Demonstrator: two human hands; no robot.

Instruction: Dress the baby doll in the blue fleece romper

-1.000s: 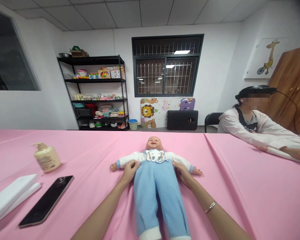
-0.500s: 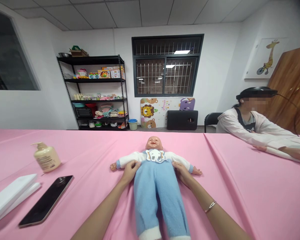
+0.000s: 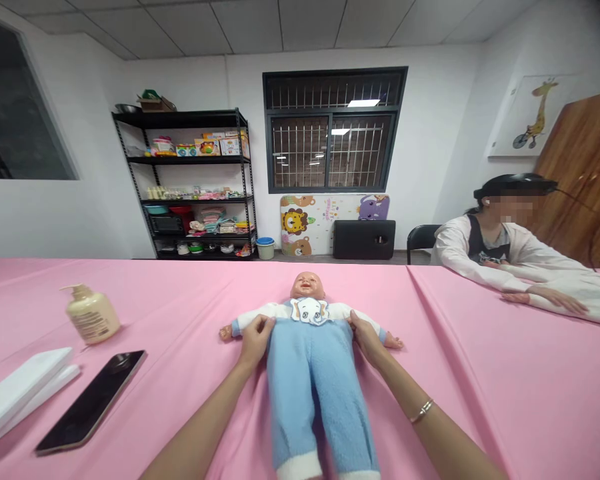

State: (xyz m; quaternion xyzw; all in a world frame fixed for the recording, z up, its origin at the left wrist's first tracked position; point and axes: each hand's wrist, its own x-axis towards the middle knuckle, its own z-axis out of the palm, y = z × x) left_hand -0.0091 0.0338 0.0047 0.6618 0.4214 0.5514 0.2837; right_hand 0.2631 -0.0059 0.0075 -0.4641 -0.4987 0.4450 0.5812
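A baby doll lies on its back on the pink tablecloth, its head away from me and its arms spread. It wears a white top with an elephant-face bib front and light blue pants. My left hand pinches the waistband edge of the pants at the doll's side on my left. On the opposite side, my right hand pinches the same waistband, thumb and finger together. A silver bracelet circles my right wrist.
To the left stand a pump bottle, a black phone and a white device. At the right, a person in a headset leans over the table, hands on a white-clothed doll. Stocked shelves stand behind.
Both my hands have shifted slightly up, and the fingers now pinch the waistband more plainly. The doll stays in place. The other person's hands have moved over their doll.
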